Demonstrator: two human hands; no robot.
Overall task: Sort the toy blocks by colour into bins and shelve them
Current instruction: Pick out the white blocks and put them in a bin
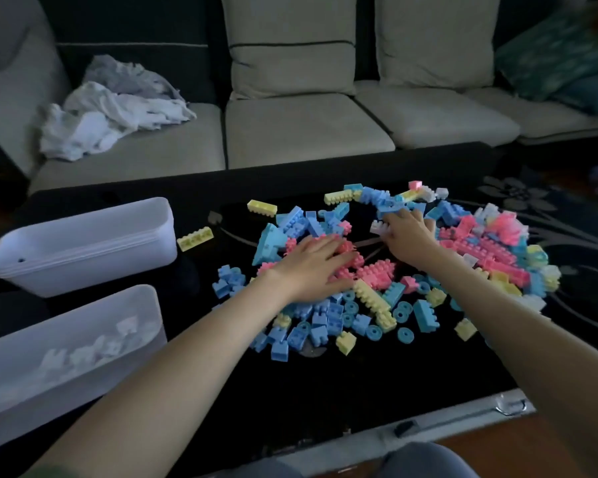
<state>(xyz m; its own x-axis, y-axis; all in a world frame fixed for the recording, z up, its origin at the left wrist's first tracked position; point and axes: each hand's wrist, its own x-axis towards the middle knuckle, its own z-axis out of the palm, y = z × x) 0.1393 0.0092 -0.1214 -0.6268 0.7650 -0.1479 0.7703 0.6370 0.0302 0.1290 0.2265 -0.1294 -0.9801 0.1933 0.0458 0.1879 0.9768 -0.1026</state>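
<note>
- Sitting at the far left of the dark table (pixel 290 391), the near bin (pixel 21 401) is a translucent white tub with white blocks (pixel 94 350) lying along its bottom.
- Just beyond it and apart from it stands the far bin (pixel 83 236), also white, its rim showing several layered edges, as of tubs nested together.
- Behind the table runs a beige sofa (pixel 308 129), and a crumpled white cloth (pixel 111 112) lies on its left seat.
- One long yellow block (pixel 194 238) lies loose near the far bin's right end. A second yellow block (pixel 262 207) lies farther back, between the bin and the heap.
- The pile of blocks (pixel 370 298) spreads over the middle and right of the table, mixing blue, pink, yellow and white.
- The left hand (pixel 311 267) lies palm down with fingers straight and slightly spread, pressing on pink blocks (pixel 377 270) at the pile's centre. Blue blocks (pixel 311 326) crowd the near side, below the wrist.
- The right hand (pixel 408 232) reaches farther in, its fingers bent down among blue pieces at the far side. A white block (pixel 378 227) touches its fingertips on the left, but I cannot tell whether it is pinched or only touched.
- Right of that hand, a pink heap (pixel 480 246) lies thick, with pale yellow and white pieces at its outer edge.
- A teal cushion (pixel 560 53) leans at the sofa's far right.
</note>
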